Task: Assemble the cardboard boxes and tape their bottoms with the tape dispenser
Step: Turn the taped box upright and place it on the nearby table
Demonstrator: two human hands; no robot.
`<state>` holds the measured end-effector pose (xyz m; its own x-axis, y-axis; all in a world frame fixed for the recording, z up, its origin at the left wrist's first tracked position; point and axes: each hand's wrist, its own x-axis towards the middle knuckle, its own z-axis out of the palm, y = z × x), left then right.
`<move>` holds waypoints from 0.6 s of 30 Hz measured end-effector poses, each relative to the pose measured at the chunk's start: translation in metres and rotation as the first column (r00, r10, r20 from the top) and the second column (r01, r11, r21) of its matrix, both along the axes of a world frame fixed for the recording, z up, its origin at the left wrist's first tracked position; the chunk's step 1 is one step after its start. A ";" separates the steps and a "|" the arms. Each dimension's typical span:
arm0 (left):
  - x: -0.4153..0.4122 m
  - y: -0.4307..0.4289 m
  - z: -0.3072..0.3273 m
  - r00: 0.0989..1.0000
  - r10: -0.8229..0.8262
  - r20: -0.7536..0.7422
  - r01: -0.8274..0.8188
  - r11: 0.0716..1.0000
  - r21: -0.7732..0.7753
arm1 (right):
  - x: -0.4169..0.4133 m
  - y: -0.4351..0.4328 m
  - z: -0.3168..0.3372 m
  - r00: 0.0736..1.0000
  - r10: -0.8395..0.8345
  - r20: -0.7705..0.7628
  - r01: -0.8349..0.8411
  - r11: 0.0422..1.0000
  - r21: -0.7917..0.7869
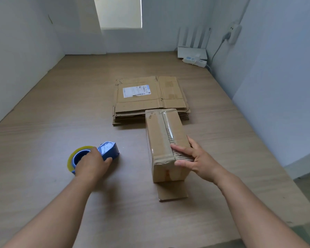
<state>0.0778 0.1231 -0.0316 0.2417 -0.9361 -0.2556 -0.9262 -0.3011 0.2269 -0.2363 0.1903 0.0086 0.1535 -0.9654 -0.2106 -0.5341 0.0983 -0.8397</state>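
Your left hand (91,162) grips the blue tape dispenser (108,149), which sits on the table (43,149) left of the assembled box (159,140). Your right hand (195,159) rests on the box's near end, fingers flat across the taped seam. Just beyond its far end lies a stack of flat cardboard (141,102). A white router (191,51) stands in the far right corner.

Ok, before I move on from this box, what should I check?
1. The clear tape runs along the box seam: ok.
2. It reaches the near end, under the right hand: cannot tell.
3. That hand rests on the box, steadying it: ok.
4. The left hand grips the tape dispenser, which sits on the table: ok.
5. A stack of flat cardboard lies behind the box: ok.
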 end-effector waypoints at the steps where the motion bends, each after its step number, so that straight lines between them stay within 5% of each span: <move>1: 0.001 -0.006 -0.001 1.000 0.017 0.003 -0.017 1.000 -0.005 | 0.001 0.000 0.002 1.000 -0.006 -0.003 0.006 1.000 0.009; 5: 0.008 -0.018 -0.013 0.991 0.130 -0.032 -0.130 0.992 0.002 | 0.002 0.002 0.001 0.999 -0.043 0.007 0.043 0.999 -0.003; 11: 0.013 -0.016 -0.016 0.996 0.074 0.058 -0.080 0.991 0.108 | 0.001 0.005 -0.003 0.997 -0.071 -0.005 0.071 0.997 -0.003; 18: -0.004 0.017 0.022 0.929 -0.045 -0.367 0.043 0.999 -0.012 | -0.007 0.004 -0.002 0.992 -0.052 -0.118 0.054 0.998 0.015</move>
<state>0.0742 0.1402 -0.0096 0.0904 -0.9448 -0.3149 -0.7906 -0.2604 0.5543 -0.2433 0.1939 0.0062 0.0750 -0.9675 -0.2416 -0.6225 0.1439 -0.7693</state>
